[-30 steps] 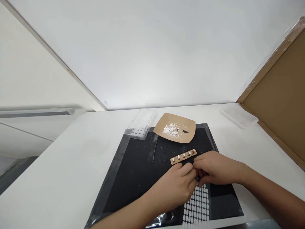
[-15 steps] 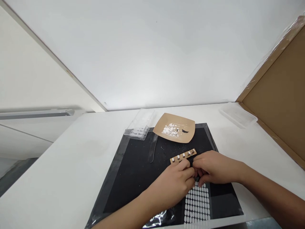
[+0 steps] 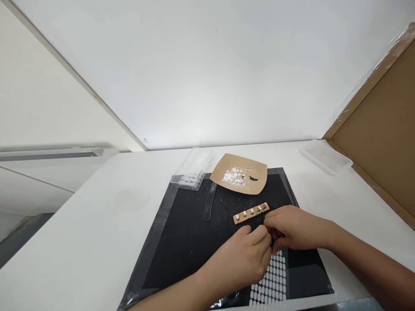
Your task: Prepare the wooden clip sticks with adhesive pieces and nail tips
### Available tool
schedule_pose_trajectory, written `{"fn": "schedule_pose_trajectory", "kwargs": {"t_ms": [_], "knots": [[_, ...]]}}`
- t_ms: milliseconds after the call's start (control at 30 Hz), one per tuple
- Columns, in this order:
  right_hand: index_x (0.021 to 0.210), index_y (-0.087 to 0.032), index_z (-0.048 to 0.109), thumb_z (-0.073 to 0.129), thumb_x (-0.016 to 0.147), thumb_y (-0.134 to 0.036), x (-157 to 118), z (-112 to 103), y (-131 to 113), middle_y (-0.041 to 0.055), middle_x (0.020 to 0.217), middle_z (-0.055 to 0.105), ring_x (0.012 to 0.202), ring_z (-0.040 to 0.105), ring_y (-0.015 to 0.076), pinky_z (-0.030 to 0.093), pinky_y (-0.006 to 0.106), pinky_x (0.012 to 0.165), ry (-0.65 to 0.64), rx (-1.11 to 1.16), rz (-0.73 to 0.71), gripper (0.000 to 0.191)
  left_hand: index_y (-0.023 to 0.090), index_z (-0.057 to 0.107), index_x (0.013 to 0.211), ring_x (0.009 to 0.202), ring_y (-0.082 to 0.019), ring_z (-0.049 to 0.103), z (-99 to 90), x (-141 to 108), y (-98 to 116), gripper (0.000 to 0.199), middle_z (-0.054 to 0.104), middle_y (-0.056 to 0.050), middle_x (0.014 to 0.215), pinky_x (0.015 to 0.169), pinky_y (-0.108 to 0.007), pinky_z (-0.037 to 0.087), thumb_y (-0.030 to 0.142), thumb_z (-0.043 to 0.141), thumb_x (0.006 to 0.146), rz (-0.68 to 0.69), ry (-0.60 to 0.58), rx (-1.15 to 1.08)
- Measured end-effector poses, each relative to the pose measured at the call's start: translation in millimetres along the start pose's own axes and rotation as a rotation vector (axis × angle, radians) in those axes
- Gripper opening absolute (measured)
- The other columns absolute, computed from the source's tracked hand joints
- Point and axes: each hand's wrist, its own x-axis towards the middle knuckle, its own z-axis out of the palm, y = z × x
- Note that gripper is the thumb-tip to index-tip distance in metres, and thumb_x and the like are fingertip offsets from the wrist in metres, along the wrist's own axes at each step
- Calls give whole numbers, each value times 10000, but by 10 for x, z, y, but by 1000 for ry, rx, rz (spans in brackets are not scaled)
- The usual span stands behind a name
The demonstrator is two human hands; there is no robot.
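My left hand (image 3: 244, 255) is closed, its fingertips curled together close to those of my right hand (image 3: 292, 226). My right hand is closed in a pinch too; whatever either hand holds is too small or hidden. Below both hands lies a sheet of white oval adhesive tabs (image 3: 271, 283), its upper end covered by the fingers. Just beyond my fingers is a tan strip (image 3: 251, 213) bearing several small metal posts with white tops.
A tan square plate (image 3: 221, 169) with white bits and a black sliver stands behind. Left of it are a clear compartment box (image 3: 192, 169) and a thin round-ended strip (image 3: 210, 203). A black mat (image 3: 181, 242) lies underneath. A clear tray (image 3: 325, 156) and cardboard (image 3: 379, 125) are right.
My left hand has shifted slightly right and down, off the tan strip's near edge, and turned a little. My right hand stays almost in place.
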Motion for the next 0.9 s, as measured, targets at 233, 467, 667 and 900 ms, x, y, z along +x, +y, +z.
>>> {"fn": "schedule_pose_trajectory", "kwargs": {"t_ms": [233,467,667,900], "knots": [[747,-189,604,893,808,-302,11,23,16,-23,806,665,766,608,167,333,255,646,2,12,0,316,128,635,855,833,-231,504,78,-13,-34,143,607,-73,852,592,-366,328,175,643,990,-30,26,-45],[734,-183,583,888,814,-275,3,5,13,-24,806,663,778,614,165,341,259,651,-2,11,-15,329,144,621,849,803,-222,523,194,-34,-82,164,584,-57,833,676,-373,448,174,593,1008,-33,15,-50],[757,-183,613,883,830,-280,-6,35,53,-22,808,669,763,615,159,354,256,652,31,34,-67,297,142,615,803,795,-215,550,195,18,-118,177,584,-44,784,773,-372,539,200,633,969,-131,174,-107],[938,-202,674,841,898,-321,-35,-6,70,-4,911,694,828,637,157,470,264,727,238,224,-240,209,171,612,915,872,-196,582,47,12,-141,86,675,-48,900,756,-304,535,90,637,933,-427,385,-476]]}}
